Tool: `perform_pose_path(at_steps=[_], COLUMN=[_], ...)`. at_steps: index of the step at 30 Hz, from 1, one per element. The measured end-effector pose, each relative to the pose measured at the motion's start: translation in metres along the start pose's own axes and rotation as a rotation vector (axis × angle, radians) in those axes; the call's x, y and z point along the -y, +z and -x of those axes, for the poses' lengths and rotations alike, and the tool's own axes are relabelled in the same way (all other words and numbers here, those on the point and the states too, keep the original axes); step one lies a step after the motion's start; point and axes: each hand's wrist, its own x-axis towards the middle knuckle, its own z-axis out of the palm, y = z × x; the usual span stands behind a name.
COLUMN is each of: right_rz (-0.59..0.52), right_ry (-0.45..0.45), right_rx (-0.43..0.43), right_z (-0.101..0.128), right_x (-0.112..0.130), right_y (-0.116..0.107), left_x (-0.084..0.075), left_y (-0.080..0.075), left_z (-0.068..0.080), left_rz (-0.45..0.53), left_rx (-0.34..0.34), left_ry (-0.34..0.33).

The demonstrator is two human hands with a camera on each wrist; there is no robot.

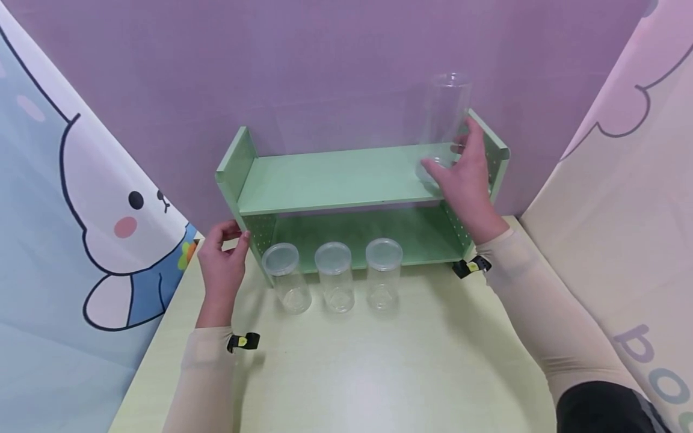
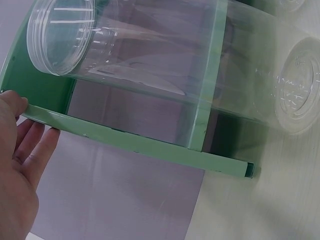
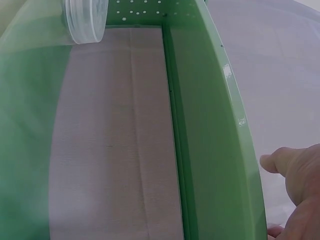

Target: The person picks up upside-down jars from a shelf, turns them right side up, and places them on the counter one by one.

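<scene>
My left hand (image 1: pixel 222 264) pinches the front edge of the left side panel of a light green two-tier shelf (image 1: pixel 325 177). In the left wrist view its thumb lies on one side of the panel and its fingers on the other. At the right end of the upper tier, my right hand (image 1: pixel 468 180) holds a tall clear jar (image 1: pixel 446 114) low on its side, thumb in front. The jar's base is at the upper board; contact is hard to tell. In the right wrist view only part of the right hand (image 3: pixel 302 185) shows, beyond the green edge.
Three clear lidded jars stand in a row before the shelf: a left jar (image 1: pixel 289 282), a middle jar (image 1: pixel 334 279) and a right jar (image 1: pixel 383 276). They stand on a pale wooden table (image 1: pixel 352 373). A purple cloth (image 1: pixel 335 72) hangs behind, with printed cloths at both sides.
</scene>
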Motion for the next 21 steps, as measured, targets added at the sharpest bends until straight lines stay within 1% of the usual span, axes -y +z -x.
perform_pose_path(at_steps=[10,16,21], right_rz=[-0.033,-0.04,-0.088], right_ry=[-0.014,-0.055,-0.081], right_rx=[-0.002,-0.002,0.024], right_z=[0.003,0.011,0.02], right_x=[0.006,0.012,0.012], right_y=[0.0,-0.007,-0.014], left_x=[0.0,-0.003,-0.004], left_y=[-0.002,-0.001,0.0], left_z=[-0.001,-0.001,-0.001], left_rz=[-0.003,0.0,0.001], left_rx=[0.002,0.004,0.006], left_ry=[0.0,0.003,-0.001])
